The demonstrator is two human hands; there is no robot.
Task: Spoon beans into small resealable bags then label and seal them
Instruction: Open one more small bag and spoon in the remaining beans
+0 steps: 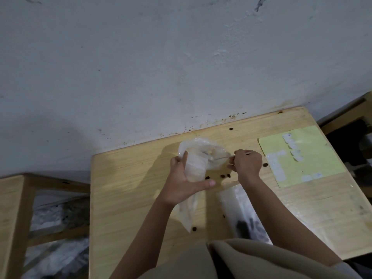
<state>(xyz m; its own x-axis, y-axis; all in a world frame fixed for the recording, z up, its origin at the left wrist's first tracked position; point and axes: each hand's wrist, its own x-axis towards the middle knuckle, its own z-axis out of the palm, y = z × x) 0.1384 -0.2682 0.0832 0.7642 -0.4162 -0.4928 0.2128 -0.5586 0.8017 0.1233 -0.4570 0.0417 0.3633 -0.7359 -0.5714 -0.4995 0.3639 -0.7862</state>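
My left hand [184, 183] grips a small clear resealable bag [196, 167] upright over the wooden table [128, 190]. Behind it sits a larger crumpled clear plastic bag [203, 148], its contents hard to make out. My right hand [246, 164] pinches the thin handle of a spoon [223, 157] whose bowl reaches into the plastic near the small bag's mouth. Several dark beans [225, 175] lie loose on the table between my hands. A yellow-green sheet [308, 158] with white labels lies at the right.
A stack of clear bags with dark print [243, 216] lies under my right forearm. Another flat clear bag [188, 214] lies below my left wrist. A grey wall stands behind the table. A wooden frame [14, 208] is at the left.
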